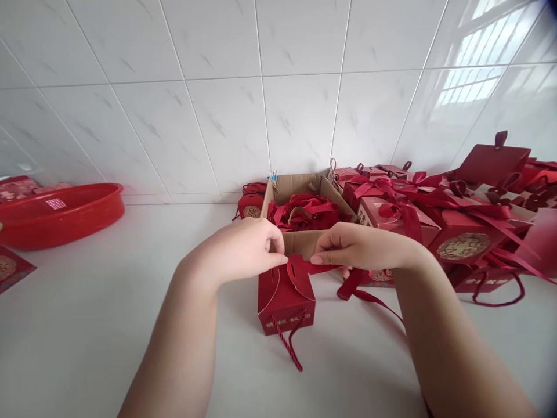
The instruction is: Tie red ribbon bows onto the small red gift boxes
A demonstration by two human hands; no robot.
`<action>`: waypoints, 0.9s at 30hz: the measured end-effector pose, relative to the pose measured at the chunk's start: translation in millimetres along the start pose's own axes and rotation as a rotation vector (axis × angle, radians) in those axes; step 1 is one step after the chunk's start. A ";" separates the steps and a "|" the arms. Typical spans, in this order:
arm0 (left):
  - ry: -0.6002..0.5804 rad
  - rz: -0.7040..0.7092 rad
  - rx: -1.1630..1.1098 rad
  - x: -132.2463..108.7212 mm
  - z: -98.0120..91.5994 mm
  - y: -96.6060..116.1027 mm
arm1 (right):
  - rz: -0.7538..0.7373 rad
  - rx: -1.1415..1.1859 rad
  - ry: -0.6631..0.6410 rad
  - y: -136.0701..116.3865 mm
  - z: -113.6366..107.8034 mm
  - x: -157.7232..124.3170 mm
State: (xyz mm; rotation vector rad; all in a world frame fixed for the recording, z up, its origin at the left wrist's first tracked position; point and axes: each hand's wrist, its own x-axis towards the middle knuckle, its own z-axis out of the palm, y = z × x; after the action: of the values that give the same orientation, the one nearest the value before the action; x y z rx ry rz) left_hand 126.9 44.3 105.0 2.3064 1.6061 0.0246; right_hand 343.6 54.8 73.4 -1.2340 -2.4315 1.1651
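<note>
A small red gift box (286, 299) with gold lettering stands on the white counter, its curved top flaps folded together and a twisted red cord handle hanging down its front. At the left side of its top, my left hand (250, 249) pinches the flap edge between thumb and fingers. My right hand (352, 248) is closed on a red ribbon (324, 268) beside the slot in the box top. The ribbon's loose part trails to the right, below my right hand. Some fingers of both hands are hidden.
Behind the gift box is an open cardboard box (307, 239) of red ribbons (311, 212), with a small red box (252, 204) to its left. Many finished-looking red gift boxes (465, 238) with bows crowd the right. A red plastic basin (65, 215) sits left. A tiled wall (226, 116) rises behind.
</note>
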 end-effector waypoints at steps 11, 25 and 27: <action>-0.152 -0.005 0.106 17.5 9.3 1.9 | 0.127 -0.119 -0.019 -0.1 10.9 19.1; -0.097 0.081 0.039 22.5 10.4 -2.7 | 0.142 -0.216 0.044 2.2 11.0 22.9; -0.091 0.088 0.035 23.5 11.0 -3.5 | 0.148 -0.217 0.034 2.3 9.3 20.4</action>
State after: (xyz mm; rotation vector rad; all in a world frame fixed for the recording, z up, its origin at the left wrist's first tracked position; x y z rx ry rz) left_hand 134.4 64.0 89.7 2.3667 1.4720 -0.0870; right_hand 327.6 65.5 61.8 -1.5047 -2.5320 0.9231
